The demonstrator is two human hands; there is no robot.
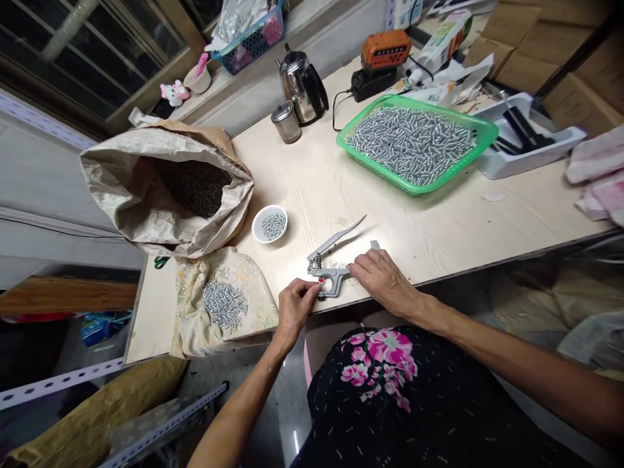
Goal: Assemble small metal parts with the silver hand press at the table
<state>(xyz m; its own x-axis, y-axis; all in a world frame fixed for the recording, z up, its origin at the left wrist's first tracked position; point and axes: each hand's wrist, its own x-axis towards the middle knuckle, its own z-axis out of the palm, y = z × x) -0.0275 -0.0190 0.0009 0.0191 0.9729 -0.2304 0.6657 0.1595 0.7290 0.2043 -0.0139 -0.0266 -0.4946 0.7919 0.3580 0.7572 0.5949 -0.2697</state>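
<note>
Near the table's front edge lies a grey hand press, a plier-like tool with a coil spring and a long lever raised at an angle. My right hand is closed around the end of its lower handle. At the tool's jaw, beside a small red part, my left hand pinches with thumb and forefinger. What sits between those fingertips is too small to make out. Left of the tool stands a white bowl of small silver metal pieces. A heap of similar pieces rests on a patterned cloth.
A large sack with dark contents stands open at the left. Farther back are a metal kettle, a lidded canister and an orange battery on a charger. A green basket full of silver pieces sits right, beside a white tray.
</note>
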